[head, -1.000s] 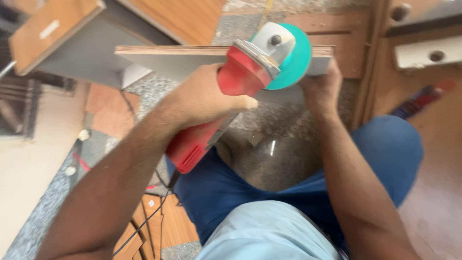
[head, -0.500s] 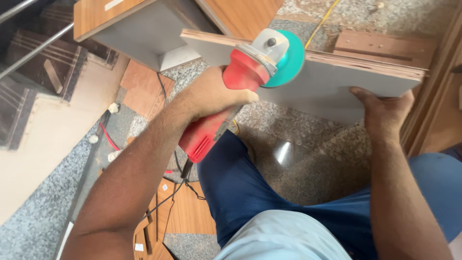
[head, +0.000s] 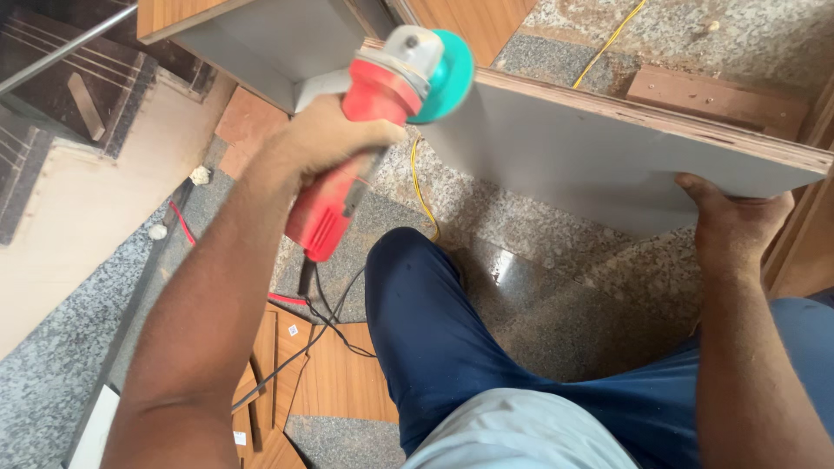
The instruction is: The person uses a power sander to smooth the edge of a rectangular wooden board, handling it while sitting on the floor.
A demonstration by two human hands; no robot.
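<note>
The left hand (head: 326, 143) wraps its fingers (head: 382, 135) tightly around the body of a red handheld angle grinder with a grey metal head and teal disc (head: 382, 113), held tilted, disc end up and away from the person. The disc sits against the near edge of a flat grey-faced plywood panel (head: 591, 148), at its left end. The right hand (head: 734, 221) supports the panel's right end from below, thumb on the grey face; its fingers curl under the panel and are hidden, so their spread cannot be told. The grinder's black cord (head: 321, 330) trails down over wood offcuts (head: 339, 382) on the speckled granite floor (head: 539, 295). A yellow cable (head: 421, 187) runs partly behind the panel. The panel's right corner is cut off.
</note>
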